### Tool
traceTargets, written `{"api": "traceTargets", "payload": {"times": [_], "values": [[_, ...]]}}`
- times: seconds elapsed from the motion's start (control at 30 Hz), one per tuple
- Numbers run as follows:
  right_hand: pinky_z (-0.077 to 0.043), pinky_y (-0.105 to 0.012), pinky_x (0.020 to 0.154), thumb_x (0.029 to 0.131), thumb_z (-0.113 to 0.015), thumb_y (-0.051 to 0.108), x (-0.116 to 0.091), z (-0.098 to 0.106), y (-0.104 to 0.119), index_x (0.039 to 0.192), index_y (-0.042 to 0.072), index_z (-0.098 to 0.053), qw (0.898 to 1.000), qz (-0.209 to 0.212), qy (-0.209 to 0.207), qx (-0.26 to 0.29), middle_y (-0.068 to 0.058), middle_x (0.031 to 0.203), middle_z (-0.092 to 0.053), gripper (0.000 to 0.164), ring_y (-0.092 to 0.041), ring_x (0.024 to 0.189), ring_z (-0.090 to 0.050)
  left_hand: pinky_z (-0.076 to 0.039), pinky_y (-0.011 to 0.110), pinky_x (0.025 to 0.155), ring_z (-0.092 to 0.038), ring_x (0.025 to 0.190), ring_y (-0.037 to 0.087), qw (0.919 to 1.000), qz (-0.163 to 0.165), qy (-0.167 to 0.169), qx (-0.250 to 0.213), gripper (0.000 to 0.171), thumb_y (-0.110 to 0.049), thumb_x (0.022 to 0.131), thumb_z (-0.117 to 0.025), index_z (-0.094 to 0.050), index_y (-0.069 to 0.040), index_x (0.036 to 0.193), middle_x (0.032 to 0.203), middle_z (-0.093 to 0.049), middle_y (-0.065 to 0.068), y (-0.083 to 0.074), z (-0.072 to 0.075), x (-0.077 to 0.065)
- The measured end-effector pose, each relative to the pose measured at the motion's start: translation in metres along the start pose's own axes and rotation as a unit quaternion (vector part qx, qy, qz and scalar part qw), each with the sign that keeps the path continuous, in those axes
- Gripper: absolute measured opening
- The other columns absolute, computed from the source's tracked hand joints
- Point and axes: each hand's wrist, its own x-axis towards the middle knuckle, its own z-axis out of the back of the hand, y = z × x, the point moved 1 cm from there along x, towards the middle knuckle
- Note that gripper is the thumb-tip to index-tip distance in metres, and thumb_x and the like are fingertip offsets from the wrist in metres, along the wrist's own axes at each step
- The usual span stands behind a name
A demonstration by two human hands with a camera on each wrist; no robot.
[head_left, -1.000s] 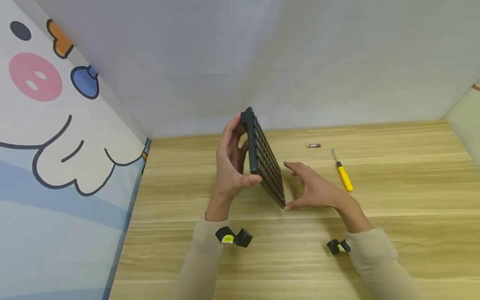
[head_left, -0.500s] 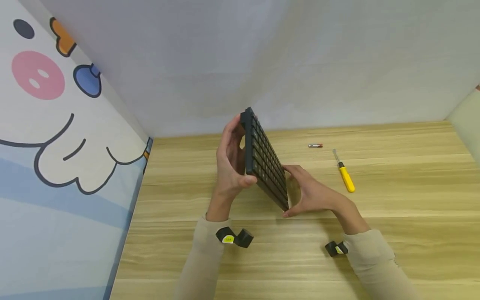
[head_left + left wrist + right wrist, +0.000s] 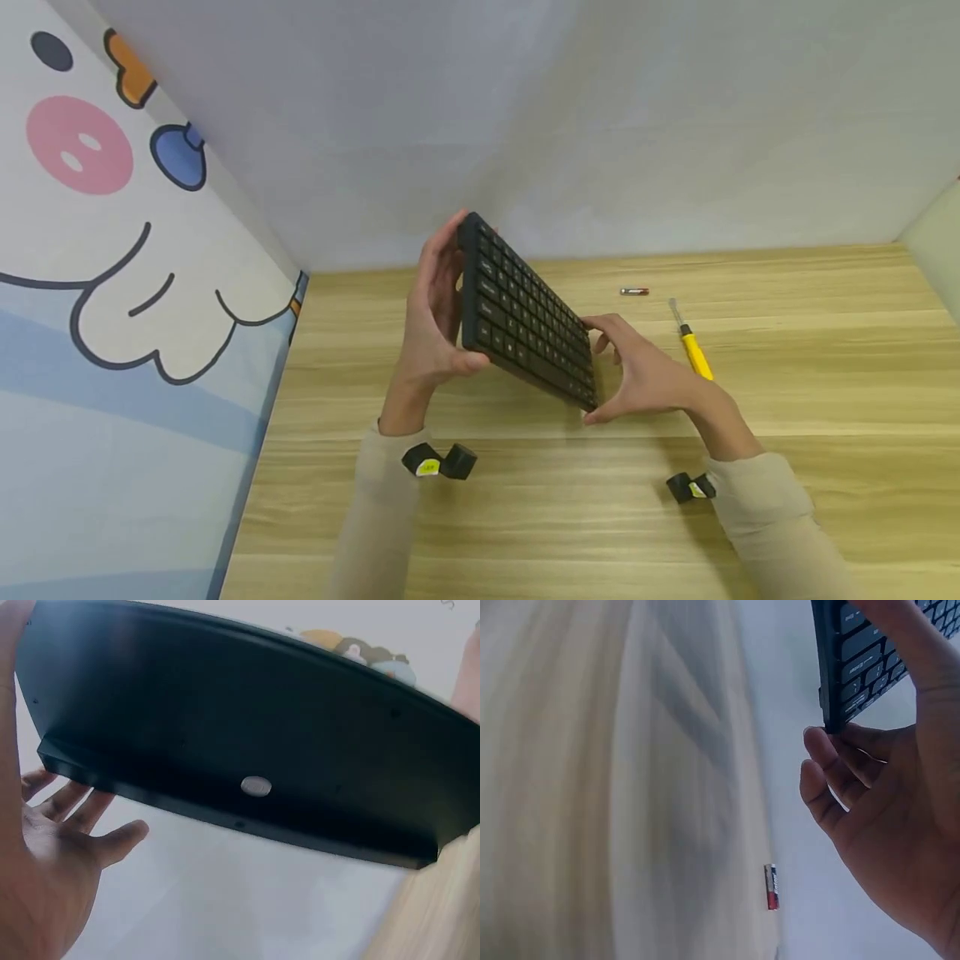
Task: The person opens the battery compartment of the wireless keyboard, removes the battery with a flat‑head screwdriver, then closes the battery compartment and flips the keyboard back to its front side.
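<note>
A black keyboard [image 3: 528, 321] is held tilted above the wooden table, its keys turned partly toward the head camera. My left hand [image 3: 431, 333] grips its left end, thumb on the near corner and fingers up at the far edge. At the other end, my right hand [image 3: 645, 375] holds the keyboard between thumb and fingers. The left wrist view shows the keyboard's plain underside [image 3: 247, 705] with a small oval label [image 3: 256, 787]. In the right wrist view, fingertips [image 3: 821, 746] touch a keyboard corner.
Behind my right hand, a small battery [image 3: 634, 292] lies on the wooden table [image 3: 540, 517]. Right of it is a screwdriver [image 3: 696, 354] with a yellow handle, partly covered by the right wrist. A pale wall [image 3: 525, 125] stands behind, and a cartoon-printed panel [image 3: 135, 467] at the left.
The keyboard has turned so that more of its keys show. My left hand has moved left; my right hand has closed in on the right end, then moved right with it.
</note>
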Motion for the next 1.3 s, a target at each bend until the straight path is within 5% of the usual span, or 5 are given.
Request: {"api": "traceTargets", "payload": {"times": [0.37, 0.63, 0.87, 1.13, 1.3], "values": [[-0.042, -0.029, 0.072, 0.056, -0.098, 0.053, -0.002, 0.030, -0.004, 0.163, 0.017, -0.022, 0.999, -0.020, -0.002, -0.041, -0.010, 0.132, -0.043, 0.136, -0.024, 0.103, -0.044, -0.040, 0.043, 0.123, -0.040, 0.145, 0.027, 0.9958, -0.009, 0.035, 0.085, 0.125, -0.060, 0.069, -0.089, -0.031, 0.010, 0.155, 0.156, -0.041, 0.007, -0.006, 0.037, -0.001], [-0.044, -0.037, 0.078, 0.057, -0.100, 0.047, -0.004, 0.044, -0.005, 0.162, 0.015, -0.024, 0.997, -0.038, -0.021, -0.069, -0.009, 0.141, -0.041, 0.134, -0.027, 0.113, -0.045, -0.023, 0.050, 0.132, -0.026, 0.157, 0.024, 0.9824, 0.088, 0.070, 0.150, 0.114, -0.045, 0.069, -0.094, -0.035, -0.009, 0.160, 0.166, -0.033, 0.007, -0.012, 0.068, -0.014], [-0.045, -0.035, 0.079, 0.058, -0.101, 0.041, -0.003, 0.050, -0.008, 0.163, 0.010, -0.023, 0.996, -0.044, -0.025, -0.079, -0.011, 0.150, -0.038, 0.134, -0.025, 0.111, -0.046, -0.021, 0.053, 0.132, -0.024, 0.159, 0.018, 0.9492, 0.182, 0.073, 0.246, 0.117, -0.007, 0.065, -0.096, -0.033, -0.028, 0.161, 0.168, -0.030, -0.004, -0.008, 0.085, -0.030], [-0.047, -0.039, 0.086, 0.055, -0.101, 0.040, -0.001, 0.054, -0.012, 0.162, 0.006, -0.024, 0.994, -0.046, -0.034, -0.097, -0.013, 0.153, -0.036, 0.136, -0.025, 0.111, -0.047, -0.018, 0.061, 0.130, -0.024, 0.159, 0.025, 0.9056, 0.283, 0.060, 0.310, 0.116, -0.019, 0.066, -0.098, -0.032, -0.045, 0.158, 0.168, -0.032, -0.005, 0.004, 0.098, -0.050], [-0.048, -0.042, 0.088, 0.057, -0.101, 0.039, 0.000, 0.057, -0.011, 0.162, 0.004, -0.023, 0.993, -0.049, -0.027, -0.106, -0.016, 0.155, -0.034, 0.135, -0.029, 0.114, -0.049, -0.015, 0.064, 0.129, -0.018, 0.161, 0.030, 0.8854, 0.319, 0.066, 0.331, 0.116, -0.027, 0.066, -0.098, -0.030, -0.047, 0.158, 0.170, -0.028, -0.002, 0.016, 0.104, -0.061]]}}
